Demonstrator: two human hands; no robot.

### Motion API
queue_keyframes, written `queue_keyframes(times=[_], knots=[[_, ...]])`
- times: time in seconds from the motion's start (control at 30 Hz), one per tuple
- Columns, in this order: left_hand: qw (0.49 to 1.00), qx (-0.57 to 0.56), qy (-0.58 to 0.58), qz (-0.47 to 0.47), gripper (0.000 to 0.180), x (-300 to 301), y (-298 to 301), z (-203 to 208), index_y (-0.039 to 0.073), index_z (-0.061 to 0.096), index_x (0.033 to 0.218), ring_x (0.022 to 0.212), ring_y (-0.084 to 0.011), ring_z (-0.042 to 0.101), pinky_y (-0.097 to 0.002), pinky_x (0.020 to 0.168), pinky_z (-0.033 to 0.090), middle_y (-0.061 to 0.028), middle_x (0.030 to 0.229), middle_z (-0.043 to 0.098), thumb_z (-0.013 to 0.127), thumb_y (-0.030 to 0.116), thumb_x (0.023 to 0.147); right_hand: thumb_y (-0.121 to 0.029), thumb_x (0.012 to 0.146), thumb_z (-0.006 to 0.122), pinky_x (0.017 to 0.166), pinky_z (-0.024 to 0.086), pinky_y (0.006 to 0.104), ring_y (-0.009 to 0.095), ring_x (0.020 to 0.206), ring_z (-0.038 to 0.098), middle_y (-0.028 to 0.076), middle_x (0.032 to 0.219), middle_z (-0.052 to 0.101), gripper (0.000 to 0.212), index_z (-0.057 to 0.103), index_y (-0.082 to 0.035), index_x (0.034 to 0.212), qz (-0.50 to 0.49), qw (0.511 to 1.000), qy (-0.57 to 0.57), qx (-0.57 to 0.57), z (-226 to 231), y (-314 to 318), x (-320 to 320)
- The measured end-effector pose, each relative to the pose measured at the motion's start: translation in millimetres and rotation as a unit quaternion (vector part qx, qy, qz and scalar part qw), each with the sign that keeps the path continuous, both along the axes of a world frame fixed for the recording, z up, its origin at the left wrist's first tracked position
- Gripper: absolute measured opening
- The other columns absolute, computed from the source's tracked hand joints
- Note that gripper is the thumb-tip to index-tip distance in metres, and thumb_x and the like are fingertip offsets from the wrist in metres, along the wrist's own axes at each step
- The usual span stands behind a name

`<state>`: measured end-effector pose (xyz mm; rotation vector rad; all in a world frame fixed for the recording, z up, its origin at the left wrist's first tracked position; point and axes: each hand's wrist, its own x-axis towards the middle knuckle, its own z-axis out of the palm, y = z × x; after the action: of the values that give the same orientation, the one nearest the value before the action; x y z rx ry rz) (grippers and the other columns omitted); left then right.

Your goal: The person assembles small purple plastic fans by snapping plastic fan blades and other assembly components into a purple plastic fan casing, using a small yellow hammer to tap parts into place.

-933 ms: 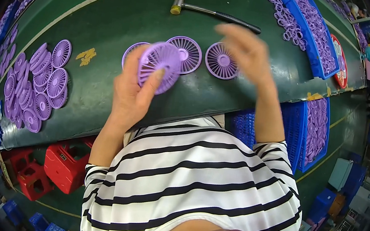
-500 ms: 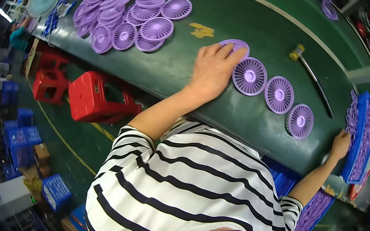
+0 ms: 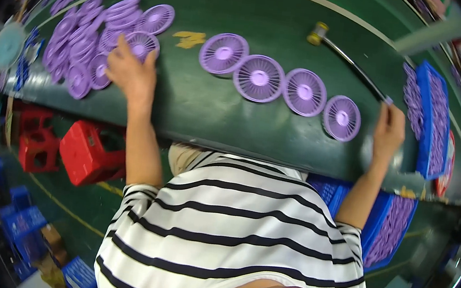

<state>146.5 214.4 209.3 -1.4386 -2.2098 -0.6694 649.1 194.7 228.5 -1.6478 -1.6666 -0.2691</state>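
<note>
My left hand (image 3: 133,73) reaches over the near side of a pile of round purple fan grilles (image 3: 85,42). Its thumb and fingers are spread across one spoked grille (image 3: 141,43), and whether they grip it is unclear. Several more grilles lie flat in a row in front of me, among them one with a solid purple hub (image 3: 259,78). On the right, my right hand (image 3: 389,131) is closed, fingertips pinched on a small purple piece (image 3: 388,100) whose shape I cannot make out. Those fingertips are beside the handle end of a yellow-headed mallet (image 3: 358,67).
A blue tray (image 3: 422,120) of purple rings stands at the table's right end, with loose purple rings (image 3: 412,102) along its left side. Red stools (image 3: 90,153) stand below the front edge at left. A blue crate (image 3: 375,229) of purple parts is under the table at right.
My left hand has left the farthest-left grille of the row and moved left to the pile. My right hand has come away from the rings by the tray, inward to the mallet's handle end.
</note>
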Motion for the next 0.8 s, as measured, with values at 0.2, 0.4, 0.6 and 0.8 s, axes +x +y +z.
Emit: queue_keyframes(times=[0.2,0.4,0.6,0.8], knots=[[0.978,0.105,-0.109,-0.145,0.040,35.1,-9.4,18.3,-0.001,0.055,0.114,0.090,-0.0335,0.059,-0.0413,0.079,0.046,-0.0202,0.102,0.061,0.069,0.006,0.077,-0.002,0.072,0.072,0.060,0.047,0.0332,0.025,0.069,0.058,0.010,0.082,0.062,0.016,0.064,-0.002,0.086,0.162,0.980,0.016,0.117,25.1,-12.7,-82.1],[0.778,0.112,-0.511,-0.349,0.020,125.7,-25.3,52.7,0.002,0.057,0.101,0.080,-0.0086,0.051,-0.0239,0.071,0.043,-0.0017,0.089,0.056,0.055,0.022,0.095,-0.004,0.065,0.076,0.058,0.046,0.0322,0.023,0.069,0.057,0.007,0.081,0.061,0.022,0.065,-0.005,0.084,0.232,0.960,-0.002,0.158,39.6,-21.6,-117.0],[0.624,-0.023,-0.659,-0.418,0.027,170.0,-41.2,52.6,0.001,0.054,0.103,0.080,-0.0058,0.046,-0.0217,0.073,0.041,0.0004,0.087,0.054,0.046,0.027,0.099,-0.009,0.059,0.079,0.058,0.044,0.0315,0.021,0.069,0.057,0.005,0.081,0.060,0.026,0.065,-0.007,0.081,0.316,0.931,-0.014,0.183,46.2,-20.9,-148.3],[0.617,-0.039,-0.631,-0.469,0.028,179.5,-42.9,45.9,0.001,0.050,0.110,0.083,-0.0083,0.048,-0.0231,0.074,0.042,-0.0022,0.093,0.054,0.045,0.026,0.100,-0.010,0.067,0.074,0.060,0.043,0.0327,0.022,0.070,0.056,0.004,0.079,0.058,0.018,0.061,-0.007,0.078,0.328,0.938,-0.019,0.115,43.1,-16.8,-166.1]])
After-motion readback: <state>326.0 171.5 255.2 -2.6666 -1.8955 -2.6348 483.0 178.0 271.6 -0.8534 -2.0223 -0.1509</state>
